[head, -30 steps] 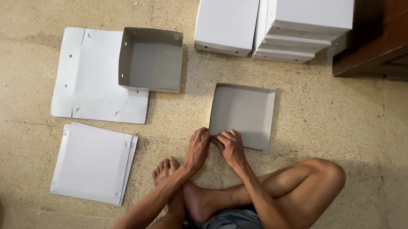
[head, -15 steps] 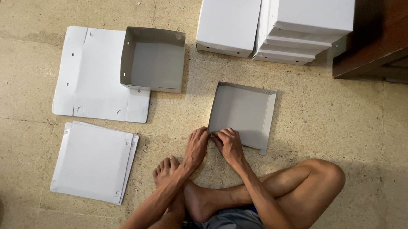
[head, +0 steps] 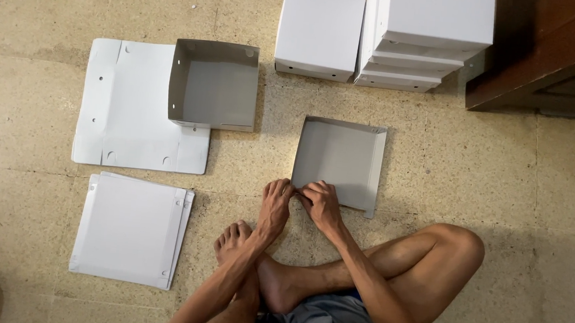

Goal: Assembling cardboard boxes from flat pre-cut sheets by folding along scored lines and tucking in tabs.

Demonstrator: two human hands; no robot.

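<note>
Hands [head: 301,207] pinch grey tray [head: 339,160] near corner

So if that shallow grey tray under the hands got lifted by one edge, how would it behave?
The tray looks like thin folded card, so probably very light and easy to slide on the floor. Its low walls are just bent flaps, so it would likely flex or twist rather than stay rigid. The left hand and right hand pinch its near corner, which may spring open if released.

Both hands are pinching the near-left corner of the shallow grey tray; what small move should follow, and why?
Probably press that corner's flap flat so the wall stays upright. The left hand and right hand meet at the grey tray's near-left corner, while its other walls already stand.
</note>
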